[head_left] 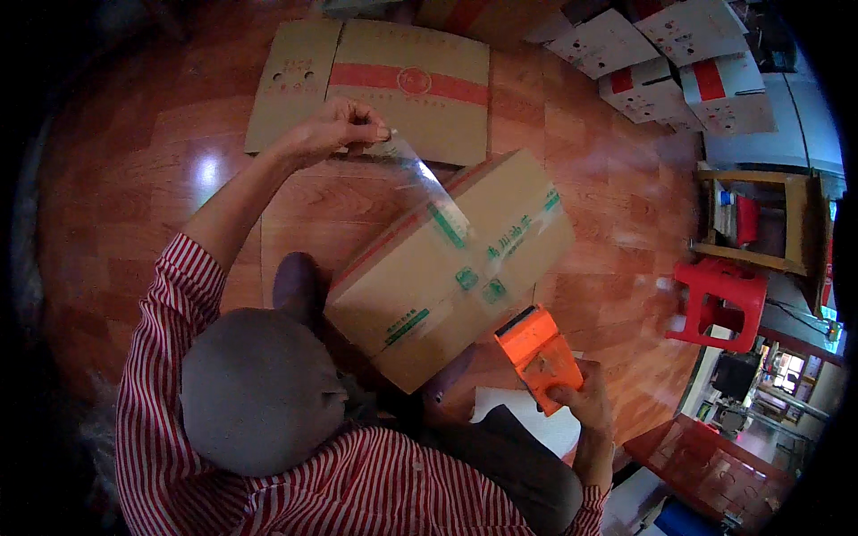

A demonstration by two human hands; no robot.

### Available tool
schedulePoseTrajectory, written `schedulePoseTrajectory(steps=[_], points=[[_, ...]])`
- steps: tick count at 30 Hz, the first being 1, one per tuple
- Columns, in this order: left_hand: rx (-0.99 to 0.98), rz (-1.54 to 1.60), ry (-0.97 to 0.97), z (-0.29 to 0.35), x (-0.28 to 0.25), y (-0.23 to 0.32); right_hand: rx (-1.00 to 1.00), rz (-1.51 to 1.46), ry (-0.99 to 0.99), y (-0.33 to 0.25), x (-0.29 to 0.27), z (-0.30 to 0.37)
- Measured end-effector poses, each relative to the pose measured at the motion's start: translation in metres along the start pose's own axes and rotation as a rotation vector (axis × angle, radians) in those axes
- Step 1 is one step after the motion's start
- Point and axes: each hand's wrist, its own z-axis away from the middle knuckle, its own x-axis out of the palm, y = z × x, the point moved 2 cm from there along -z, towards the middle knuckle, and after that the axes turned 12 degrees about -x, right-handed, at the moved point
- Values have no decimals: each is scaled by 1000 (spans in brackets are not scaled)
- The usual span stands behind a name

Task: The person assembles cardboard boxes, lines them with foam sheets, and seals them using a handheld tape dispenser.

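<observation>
A brown cardboard box (420,295) with green printing stands tilted across the floor before my knees. My left hand (340,129) is raised beyond its far left side, finger and thumb pinching the end of a strip of clear packing tape (433,183). From there the strip runs down toward the top of the box; how far it sticks there I cannot tell. At the box's near right corner, my right hand (585,393) grips an orange tape dispenser (541,357), its dark-edged end pointing toward the box.
A flattened carton (411,98) with a red band lies on the wood floor behind the box. White cartons (639,67) are stacked at the far right. A red plastic stool (722,299) and a wooden shelf (755,214) stand to the right. My shoe (297,281) is beside the box.
</observation>
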Motion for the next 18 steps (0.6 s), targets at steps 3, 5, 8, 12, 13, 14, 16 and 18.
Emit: schedulePoseTrajectory(steps=[3,5,8,12,13,14,16,18], points=[[2,69,-25,1,9,-6,22,59,-36,9,-3,1],[12,103,-97,-2,7,-23,32,75,-45,10,0,-5],[-92,84,-150,-14,22,-59,72,75,-17,11,6,-17],[-234,176,-147,-20,64,-92,26,-34,31,29,8,-29],[-244,208,-106,-18,73,-97,20,-44,58,36,7,-30],[-255,239,-63,-15,82,-102,14,-54,84,43,6,-31],[-190,248,-36,-7,95,-91,12,-24,59,55,3,-30],[-60,209,-55,13,99,-65,22,-74,45,64,5,-33]])
